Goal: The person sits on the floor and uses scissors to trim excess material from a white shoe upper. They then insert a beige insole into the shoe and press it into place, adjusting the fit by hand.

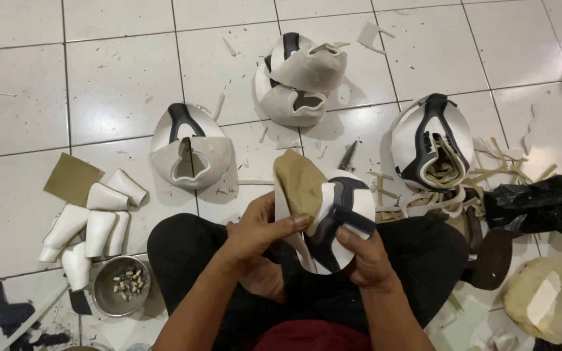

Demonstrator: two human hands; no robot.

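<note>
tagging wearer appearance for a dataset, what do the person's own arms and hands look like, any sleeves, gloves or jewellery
Both forearms are bare, with no sleeves reaching into view. The left hand and right hand are bare too: no gloves, and no rings, watch or bracelets show. Lower down, dark trousers and a dark red top are worn.

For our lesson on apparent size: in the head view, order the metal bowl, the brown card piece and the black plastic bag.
1. black plastic bag
2. metal bowl and brown card piece look about alike; the bowl lies nearer the camera, so their order is unsure.

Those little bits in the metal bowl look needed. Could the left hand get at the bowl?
Probably yes: the metal bowl sits uncovered on the floor beside the left knee, though the left hand now grips a shoe piece.
</note>
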